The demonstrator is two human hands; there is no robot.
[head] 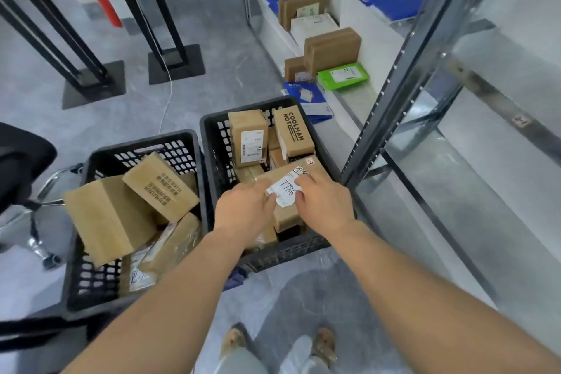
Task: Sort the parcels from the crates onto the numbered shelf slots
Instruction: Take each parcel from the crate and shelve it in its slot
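A person's left hand (243,206) and right hand (324,200) reach into the right crate (212,143), fingers curled onto a brown parcel (288,215) whose white label (285,191) reads 7786 (handwritten). It lies atop other boxes, near the crate's front. Beside it, the left crate (91,279) holds tilted cartons. Beyond, more parcels line the low shelf (349,100) behind a grey upright (403,76).

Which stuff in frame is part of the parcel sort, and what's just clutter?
In play: left hand and right hand on the parcel labelled 7786; right crate; left crate; shelf.

Lying about: office chair; table legs; red extinguisher.
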